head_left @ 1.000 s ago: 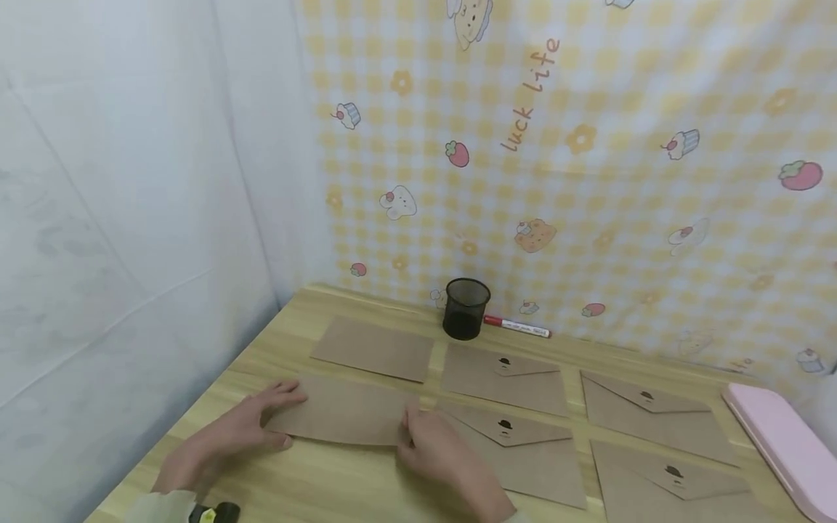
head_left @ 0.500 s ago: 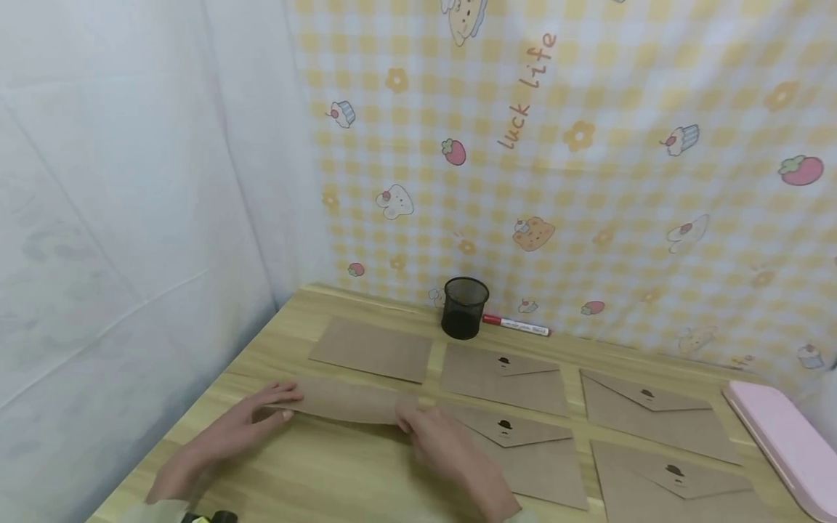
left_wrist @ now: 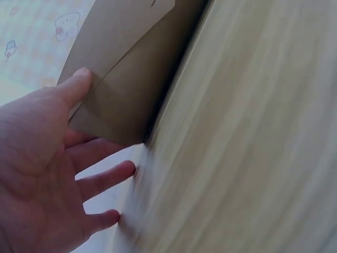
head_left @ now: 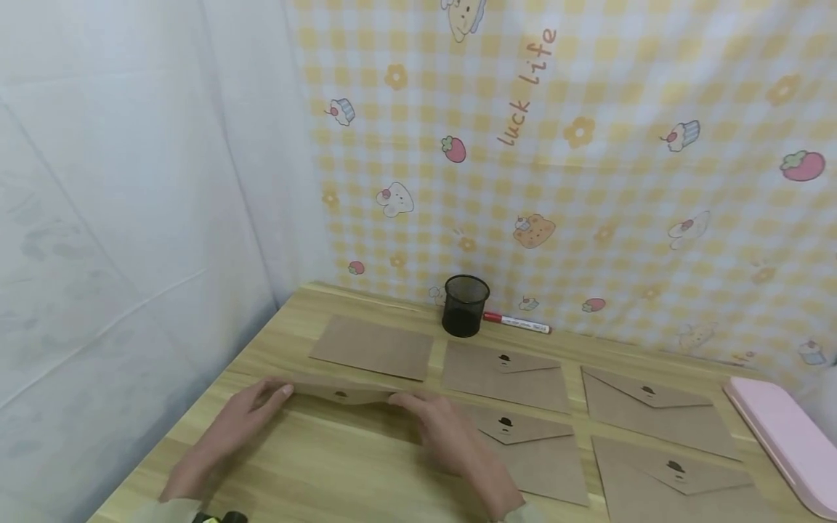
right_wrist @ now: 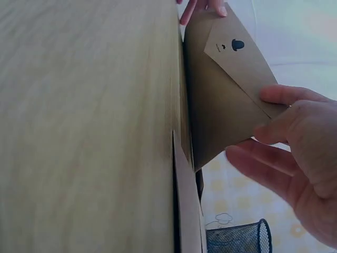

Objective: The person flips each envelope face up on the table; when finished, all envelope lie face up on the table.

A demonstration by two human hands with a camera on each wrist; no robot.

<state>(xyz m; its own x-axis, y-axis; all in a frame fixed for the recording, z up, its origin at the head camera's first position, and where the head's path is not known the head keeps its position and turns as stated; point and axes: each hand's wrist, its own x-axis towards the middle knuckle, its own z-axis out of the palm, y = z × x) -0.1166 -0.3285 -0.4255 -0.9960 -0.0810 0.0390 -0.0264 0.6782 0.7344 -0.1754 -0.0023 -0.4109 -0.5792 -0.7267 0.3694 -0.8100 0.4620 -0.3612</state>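
A brown paper envelope [head_left: 340, 390] is tilted up from the table between both hands, its flap and small hat print facing the person. My left hand [head_left: 251, 410] pinches its left end; in the left wrist view the thumb lies on the flap side, with other fingers behind and two spread toward the table. My right hand [head_left: 445, 428] holds the right end, thumb and fingers on either side of the paper [right_wrist: 226, 89]. The envelope's lower edge is at or close to the tabletop. Just behind it lies a plain-side-up envelope [head_left: 371, 347].
Several flap-up envelopes lie in rows to the right, such as one [head_left: 506, 376] at the back and one [head_left: 676, 476] in front. A black mesh pen cup [head_left: 465, 309] and a red-capped marker [head_left: 518, 322] stand by the curtain. A pink case [head_left: 781, 443] sits far right.
The envelope, lying plain side up a second ago, has been lifted at its near edge and turned upright, so its flap side now shows. Both hands have turned with it.
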